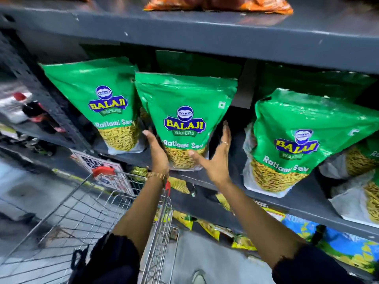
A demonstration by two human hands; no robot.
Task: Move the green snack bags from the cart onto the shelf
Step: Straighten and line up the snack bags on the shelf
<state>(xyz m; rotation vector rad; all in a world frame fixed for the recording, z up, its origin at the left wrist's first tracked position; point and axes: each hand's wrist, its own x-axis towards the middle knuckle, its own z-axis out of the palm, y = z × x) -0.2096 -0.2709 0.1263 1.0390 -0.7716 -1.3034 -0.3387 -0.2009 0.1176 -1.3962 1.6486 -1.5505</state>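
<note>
A green Balaji snack bag (185,119) stands upright on the grey shelf (272,201), in the middle of a row. My left hand (156,153) presses its lower left side. My right hand (217,160) has its thumb on the bag's lower front and its fingers up along the right side, so the bag is held between both hands. A second green bag (98,95) stands just to the left, touching it. A third green bag (303,136) stands to the right across a dark gap. The wire cart (82,212) is below left; no bags show in the part I see.
More green bags stand behind the front row and at the far right (361,160). The shelf above (205,37) hangs low over the bags and carries orange packets (217,5). Yellow packets (207,226) and blue packets (338,244) fill the lower shelf. The aisle floor lies left.
</note>
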